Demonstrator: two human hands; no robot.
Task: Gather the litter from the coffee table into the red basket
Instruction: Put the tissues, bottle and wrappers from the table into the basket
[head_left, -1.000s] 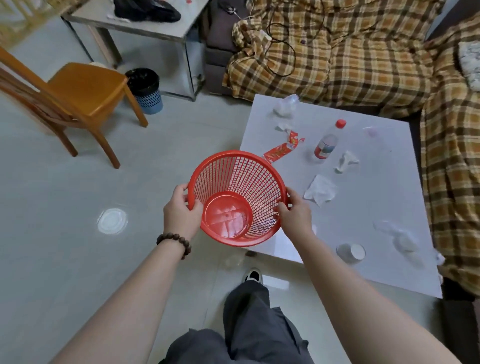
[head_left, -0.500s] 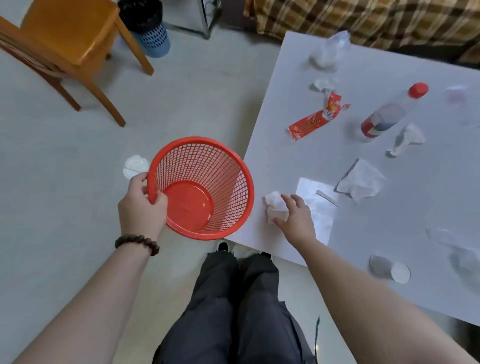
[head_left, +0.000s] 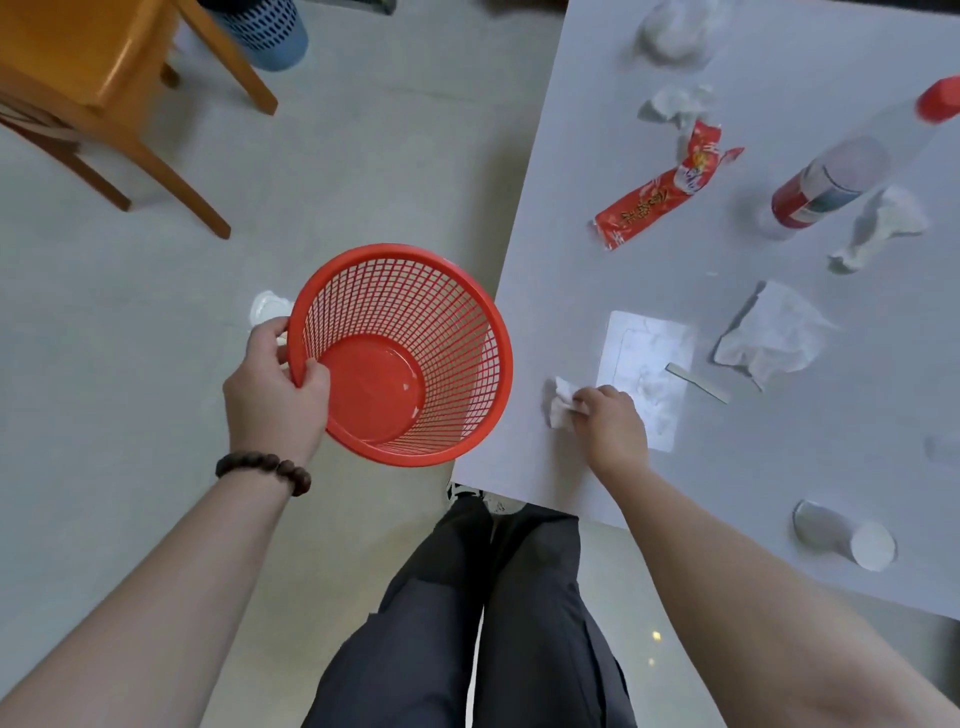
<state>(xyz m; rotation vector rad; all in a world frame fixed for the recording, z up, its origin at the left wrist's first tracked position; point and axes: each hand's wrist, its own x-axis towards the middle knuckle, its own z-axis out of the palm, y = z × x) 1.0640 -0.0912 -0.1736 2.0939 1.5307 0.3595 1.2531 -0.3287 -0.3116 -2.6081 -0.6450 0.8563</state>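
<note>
My left hand (head_left: 275, 389) grips the rim of the empty red mesh basket (head_left: 447, 322), held in the air just left of the white coffee table (head_left: 545, 234). My right hand (head_left: 610, 423) pinches a small crumpled white tissue (head_left: 560, 408) at the table's near left corner. Litter is spread over the table: a red snack wrapper (head_left: 660, 189), a lying plastic bottle with a red cap (head_left: 841, 174), several crumpled tissues (head_left: 774, 338), a clear plastic bag (head_left: 672, 31) at the far edge, and a tipped paper cup (head_left: 844, 535).
A wooden chair (head_left: 93, 88) stands on the tiled floor at the upper left, with a blue bin (head_left: 265, 31) behind it. My dark-trousered legs (head_left: 467, 623) are below, close to the table's near edge. A bright reflection (head_left: 644, 384) lies on the tabletop by my right hand.
My right hand left the basket and closed on the small tissue at the table's near corner. The basket swung left off the table, held by my left hand alone. The view tilted down and closer.
</note>
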